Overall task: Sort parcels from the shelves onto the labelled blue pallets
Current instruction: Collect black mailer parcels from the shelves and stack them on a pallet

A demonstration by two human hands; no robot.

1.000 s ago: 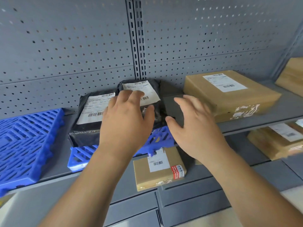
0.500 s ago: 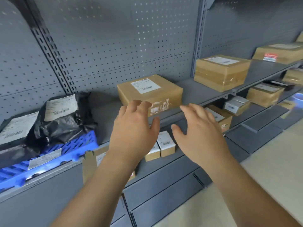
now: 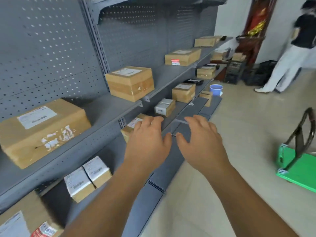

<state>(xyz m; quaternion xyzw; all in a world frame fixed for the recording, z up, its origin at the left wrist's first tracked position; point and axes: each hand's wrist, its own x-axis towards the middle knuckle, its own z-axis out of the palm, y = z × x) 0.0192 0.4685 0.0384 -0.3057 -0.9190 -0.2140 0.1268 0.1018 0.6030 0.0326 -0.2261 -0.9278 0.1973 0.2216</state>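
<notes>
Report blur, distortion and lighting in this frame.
Head view: motion blur smears the person at far right and the label on the large cardboard box; wide-angle distortion slants the shelf upright; the left hand and right hand look fairly sharp; light is soft, without hard glare.

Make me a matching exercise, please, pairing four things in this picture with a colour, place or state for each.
Things:
1. bucket
2. platform cart
3. red-sticker box
4. left hand

Descriptions:
A. green
B. open, holding nothing
C. blue
D. resting on a shelf

Pairs: 1-C, 2-A, 3-D, 4-B
</notes>
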